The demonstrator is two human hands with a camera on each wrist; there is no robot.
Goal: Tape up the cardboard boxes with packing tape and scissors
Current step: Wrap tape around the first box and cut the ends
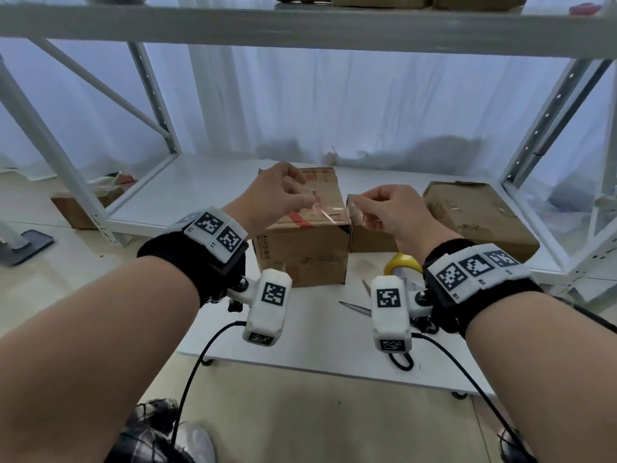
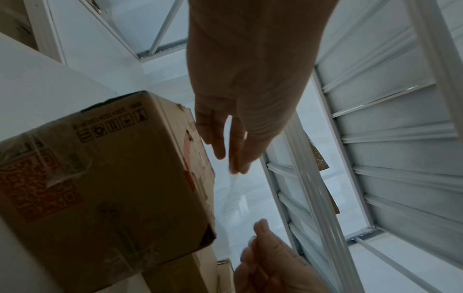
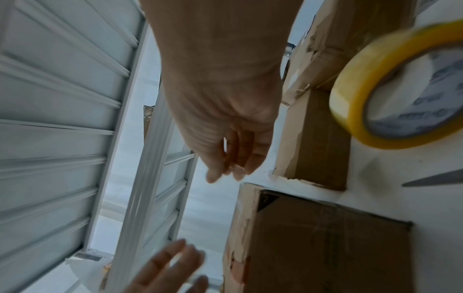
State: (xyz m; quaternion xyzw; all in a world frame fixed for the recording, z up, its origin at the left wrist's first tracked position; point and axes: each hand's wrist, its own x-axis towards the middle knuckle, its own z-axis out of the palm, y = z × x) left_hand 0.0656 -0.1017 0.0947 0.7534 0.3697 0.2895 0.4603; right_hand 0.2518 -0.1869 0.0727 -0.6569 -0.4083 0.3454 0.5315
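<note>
A cut strip of clear packing tape (image 1: pixel 334 213) is stretched between my two hands, just above the top of the middle cardboard box (image 1: pixel 300 252). My left hand (image 1: pixel 312 202) pinches its left end and my right hand (image 1: pixel 356 202) pinches its right end. In the left wrist view the left hand (image 2: pixel 234 168) pinches the tape strip (image 2: pixel 233 188) beside the box (image 2: pixel 112 178). In the right wrist view the right hand (image 3: pixel 233 172) has its fingers drawn together above the box (image 3: pixel 325 247). The yellow tape roll (image 1: pixel 400 265) and the scissors (image 1: pixel 356 307) lie on the white board.
A smaller box (image 1: pixel 370 240) stands right behind the middle one, and a flat worn box (image 1: pixel 477 218) lies further right. White shelf uprights (image 1: pixel 547 128) flank the work area, and a shelf beam (image 1: pixel 300 25) runs overhead. Another box (image 1: pixel 76 208) sits on the floor at left.
</note>
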